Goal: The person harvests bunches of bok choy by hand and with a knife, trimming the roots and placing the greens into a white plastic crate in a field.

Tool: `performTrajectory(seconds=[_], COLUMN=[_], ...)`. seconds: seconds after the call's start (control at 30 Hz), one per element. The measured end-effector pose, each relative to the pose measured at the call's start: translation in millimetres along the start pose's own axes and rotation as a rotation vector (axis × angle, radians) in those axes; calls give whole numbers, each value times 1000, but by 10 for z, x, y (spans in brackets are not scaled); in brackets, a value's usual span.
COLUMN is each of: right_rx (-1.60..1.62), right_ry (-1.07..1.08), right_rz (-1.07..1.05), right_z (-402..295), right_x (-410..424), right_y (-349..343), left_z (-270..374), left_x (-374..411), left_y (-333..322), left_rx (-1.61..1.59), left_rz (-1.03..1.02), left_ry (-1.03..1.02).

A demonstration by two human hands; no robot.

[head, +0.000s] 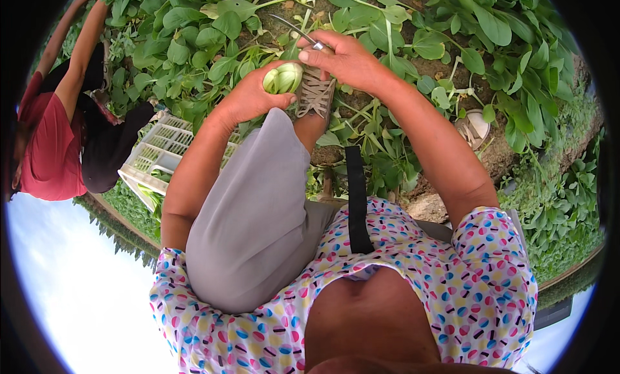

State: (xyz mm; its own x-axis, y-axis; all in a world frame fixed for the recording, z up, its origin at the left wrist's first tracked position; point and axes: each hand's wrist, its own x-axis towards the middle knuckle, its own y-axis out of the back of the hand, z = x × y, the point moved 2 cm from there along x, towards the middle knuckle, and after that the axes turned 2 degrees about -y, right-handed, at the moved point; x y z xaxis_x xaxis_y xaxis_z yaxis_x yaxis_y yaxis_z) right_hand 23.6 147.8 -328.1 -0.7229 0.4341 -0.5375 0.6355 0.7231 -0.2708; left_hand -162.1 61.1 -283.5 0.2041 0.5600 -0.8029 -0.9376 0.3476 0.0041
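A leafy green plant, like bok choy, has its pale base (283, 78) towards me, and my left hand (254, 95) is closed around it. Just to the right, above my laced shoe (315, 94), my right hand (341, 59) grips a small curved knife, likely a sickle (300, 32). Its thin blade points up and left, over the leaves, with a metal collar at the handle. The handle is mostly hidden in my fingers. Leafy green plants (218, 54) grow around both hands, and some cut or loose leaves and stalks lie on the soil.
A white plastic crate (162, 153) with greens in it stands left of my left forearm. Beyond it, at the far left, a person in a red shirt (51, 148) bends over the plants. My other shoe (473, 129) rests among leaves at the right, beside bare soil (499, 153).
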Motion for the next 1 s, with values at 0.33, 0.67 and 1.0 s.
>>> performTrajectory(seconds=[0.33,0.67,1.0], right_rx=[-174,-476,-916], right_ry=[-73,-214,-31], right_rz=[-1,-54,69], right_z=[-21,383,408], right_x=[388,767,833], right_y=[84,-495,-656], left_z=[-59,-561,-883], left_x=[-205,294,323], left_y=[817,693,796], left_rx=[-381,861,639], left_rz=[577,712,750], left_ry=[-156,297,245])
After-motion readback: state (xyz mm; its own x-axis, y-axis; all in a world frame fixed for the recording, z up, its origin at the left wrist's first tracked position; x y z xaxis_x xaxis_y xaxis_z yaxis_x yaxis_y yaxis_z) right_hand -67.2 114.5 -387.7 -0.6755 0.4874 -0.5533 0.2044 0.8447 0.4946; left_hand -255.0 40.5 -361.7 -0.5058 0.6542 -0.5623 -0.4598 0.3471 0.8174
